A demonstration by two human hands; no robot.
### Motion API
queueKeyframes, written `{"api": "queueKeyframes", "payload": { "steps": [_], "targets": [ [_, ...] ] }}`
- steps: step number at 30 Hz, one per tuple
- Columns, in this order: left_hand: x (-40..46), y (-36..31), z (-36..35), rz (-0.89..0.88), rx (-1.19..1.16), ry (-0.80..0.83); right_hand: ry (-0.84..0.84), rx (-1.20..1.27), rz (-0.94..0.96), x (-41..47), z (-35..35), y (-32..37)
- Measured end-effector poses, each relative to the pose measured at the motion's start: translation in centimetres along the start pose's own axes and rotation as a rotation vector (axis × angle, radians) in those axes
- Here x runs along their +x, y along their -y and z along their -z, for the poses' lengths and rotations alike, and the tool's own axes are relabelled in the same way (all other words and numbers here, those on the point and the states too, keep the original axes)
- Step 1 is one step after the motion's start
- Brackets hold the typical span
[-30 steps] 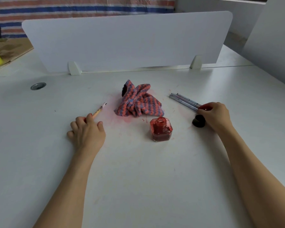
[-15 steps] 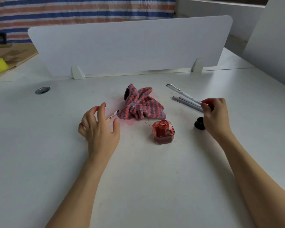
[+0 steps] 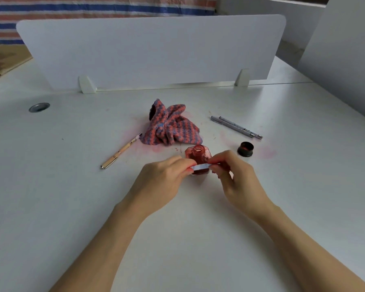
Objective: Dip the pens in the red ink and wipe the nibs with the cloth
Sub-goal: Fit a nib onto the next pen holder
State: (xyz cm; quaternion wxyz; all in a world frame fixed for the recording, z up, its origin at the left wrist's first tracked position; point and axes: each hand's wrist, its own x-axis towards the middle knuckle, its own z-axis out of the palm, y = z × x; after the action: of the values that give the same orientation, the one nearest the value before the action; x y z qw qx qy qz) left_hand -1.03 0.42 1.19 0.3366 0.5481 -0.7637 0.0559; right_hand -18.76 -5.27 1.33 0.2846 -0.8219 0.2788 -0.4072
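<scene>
You are looking at a big white counter (image 3: 51, 207) with a white board (image 3: 152, 51) standing up across its back. A small round metal hole cover (image 3: 39, 107) sits far left, and a striped sheet (image 3: 72, 9) hangs behind.

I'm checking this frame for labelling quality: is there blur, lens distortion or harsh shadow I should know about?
Head view: soft, even light, only faint shadows under the left hand and right hand; the white pen they hold is slightly smeared; the divider bows from wide-angle distortion; no strong glare on the table.
</scene>
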Motion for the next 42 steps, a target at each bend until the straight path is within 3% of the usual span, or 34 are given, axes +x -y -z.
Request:
{"api": "queueKeyframes", "payload": {
  "steps": [14,20,24,26,30,34,42],
  "targets": [
    [-0.1,0.5,1.0,0.177,-0.176,0.063,0.069,0.034,-0.024,0.0,0.3,0.0],
    [-1.0,4.1,2.0,0.319,0.03,-0.012,0.005,0.017,-0.122,0.2,1.3,-1.2],
    [-1.4,5.3,0.5,0.363,0.11,0.066,0.022,0.017,-0.162,0.1,1.2,-1.4],
    [-1.4,5.4,0.0,0.332,0.166,0.07,0.023,0.028,-0.171,0.1,1.2,-1.3],
    [-0.8,4.3,0.3,0.158,0.116,-0.091,0.014,0.06,-0.185,0.1,1.1,-1.2],
    [-0.3,2.9,-0.4,0.003,0.116,-0.091,-0.002,0.106,-0.206,0.1,0.8,-1.2],
    [-0.3,2.8,-0.3,0.018,-0.024,-0.081,-0.034,0.169,-0.096,0.3,0.9,-0.1]
  ]
}}
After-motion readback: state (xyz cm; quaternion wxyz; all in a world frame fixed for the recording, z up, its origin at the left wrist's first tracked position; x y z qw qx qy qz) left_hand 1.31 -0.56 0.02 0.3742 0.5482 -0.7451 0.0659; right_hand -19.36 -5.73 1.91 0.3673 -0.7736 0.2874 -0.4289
